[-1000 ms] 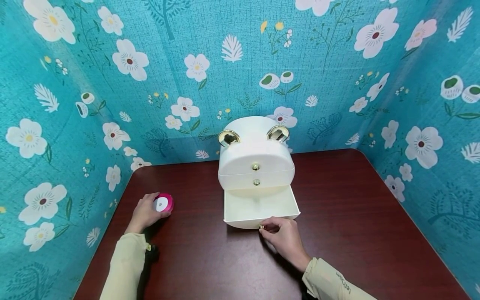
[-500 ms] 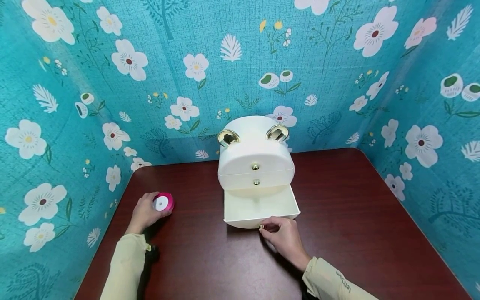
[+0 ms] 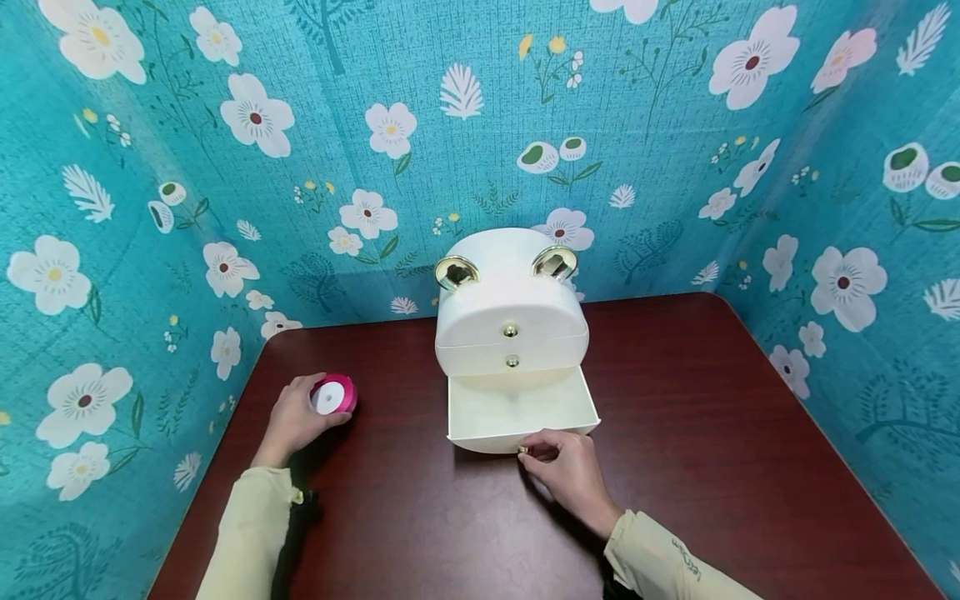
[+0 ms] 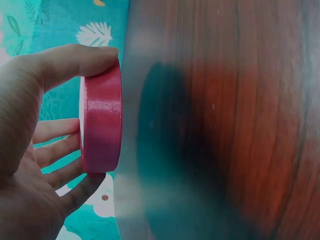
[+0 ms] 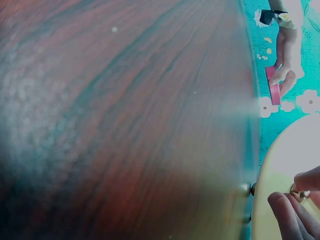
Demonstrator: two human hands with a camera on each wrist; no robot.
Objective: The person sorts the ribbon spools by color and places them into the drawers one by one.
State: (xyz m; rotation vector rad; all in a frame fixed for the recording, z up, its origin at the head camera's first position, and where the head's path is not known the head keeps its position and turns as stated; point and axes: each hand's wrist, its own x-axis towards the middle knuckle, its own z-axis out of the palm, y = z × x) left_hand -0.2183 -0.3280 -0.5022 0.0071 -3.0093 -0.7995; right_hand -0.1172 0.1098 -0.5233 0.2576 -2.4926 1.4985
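Observation:
My left hand [image 3: 298,419] grips a roll of pink ribbon [image 3: 347,395] with a white core, thumb on one edge and fingers on the other. In the left wrist view the ribbon roll [image 4: 103,120] hangs apart from the table, its shadow on the wood. A white box with drawers [image 3: 512,325] stands at the back, two gold-rimmed round eyes on top. Its bottom drawer [image 3: 517,404] is pulled out, with nothing in it. My right hand [image 3: 570,477] pinches that drawer's gold knob [image 5: 298,194] between thumb and fingers.
Gold knobs [image 3: 511,331] mark the two upper drawers, both closed. Under everything lies a dark red-brown wooden table [image 3: 675,400]. Blue flowered cloth [image 3: 315,150] surrounds it at the back and both sides.
My left hand has lifted the ribbon roll slightly and shifted it a little to the right. My right hand and the pulled-out drawer stay where they were.

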